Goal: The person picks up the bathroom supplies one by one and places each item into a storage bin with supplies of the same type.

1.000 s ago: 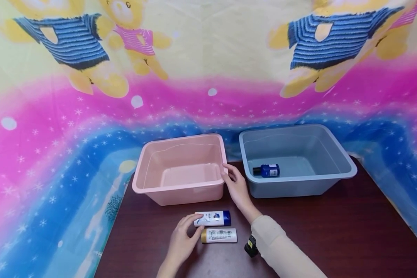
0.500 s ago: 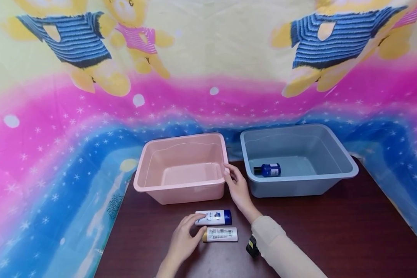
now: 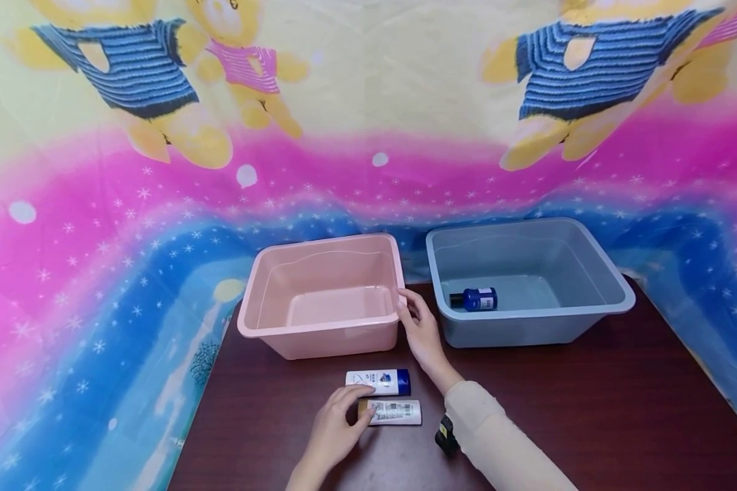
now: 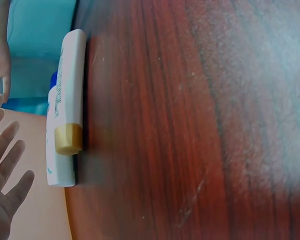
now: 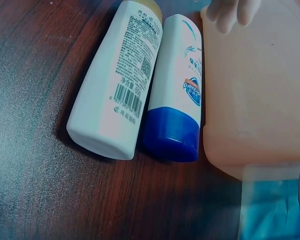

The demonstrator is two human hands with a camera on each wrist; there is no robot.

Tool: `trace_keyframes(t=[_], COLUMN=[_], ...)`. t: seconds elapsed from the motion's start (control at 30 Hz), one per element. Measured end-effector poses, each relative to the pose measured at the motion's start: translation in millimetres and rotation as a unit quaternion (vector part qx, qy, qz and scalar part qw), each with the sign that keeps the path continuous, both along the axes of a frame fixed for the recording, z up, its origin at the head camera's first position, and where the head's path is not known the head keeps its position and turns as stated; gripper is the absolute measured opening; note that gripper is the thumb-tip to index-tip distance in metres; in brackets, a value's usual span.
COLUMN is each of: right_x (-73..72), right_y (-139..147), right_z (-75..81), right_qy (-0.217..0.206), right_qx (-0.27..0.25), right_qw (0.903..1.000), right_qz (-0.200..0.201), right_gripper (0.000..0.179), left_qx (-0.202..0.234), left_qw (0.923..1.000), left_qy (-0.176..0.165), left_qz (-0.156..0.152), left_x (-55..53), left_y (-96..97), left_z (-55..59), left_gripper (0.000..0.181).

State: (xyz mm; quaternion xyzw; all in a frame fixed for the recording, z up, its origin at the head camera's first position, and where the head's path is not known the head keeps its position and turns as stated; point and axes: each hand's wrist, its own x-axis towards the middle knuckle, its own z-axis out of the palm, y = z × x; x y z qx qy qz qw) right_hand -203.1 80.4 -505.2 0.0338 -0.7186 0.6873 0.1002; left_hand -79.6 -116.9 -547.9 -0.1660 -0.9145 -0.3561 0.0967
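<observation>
A white bottle with a blue cap and a white bottle with a gold cap lie side by side on the dark wooden table. Over their left ends hovers my left hand, forefinger across the blue-capped bottle and thumb over the gold cap in the head view. The left wrist view shows its fingers spread and apart from the bottles. My right hand rests its fingertips on the right rim of a pink basin. Printed text and a barcode face up on the gold-capped bottle.
To the right stands a grey-blue basin with a dark blue bottle lying inside. A small black device sits at the right cuff. Behind both basins hangs a cloth printed with bears. The table's edge runs along the left.
My left hand has shifted slightly right, further over the gold-capped bottle. The right hand stays at the pink basin's rim, and the bottles have not moved. The head view has tilted slightly.
</observation>
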Motion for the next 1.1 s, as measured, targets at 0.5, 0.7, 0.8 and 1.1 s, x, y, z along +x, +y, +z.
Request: trace_keyframes(t=[0.5,0.7,0.8,1.1], right_x=[1.2,0.8,3.3,1.6], right_y=[0.1,0.0,-0.3,-0.5], right_z=[-0.6,-3.0,2.1,-4.1], right_qy=[0.0,0.009,0.007,0.007], right_qx=[-0.007,-0.003,-0.007,-0.006], right_qw=[1.0,1.0,0.9999,0.9999], right_qz=[0.003,0.001,0.005,-0.002], right_gripper=[0.036,0.036,0.035,0.036], left_qx=[-0.053,-0.062,-0.061,-0.061], left_qw=[0.9972,0.9962,0.9957,0.9955], left_qy=[0.016,-0.014,-0.029,-0.026], left_qz=[-0.05,-0.059,-0.062,-0.068], left_x=[-1.7,-1.5,-2.0,-4.1], left_y=[4.3,6.4,7.0,8.1], left_z=[-9.9,-11.8,-13.3,-19.6], left_gripper=[0.038,0.041,0.041,0.041])
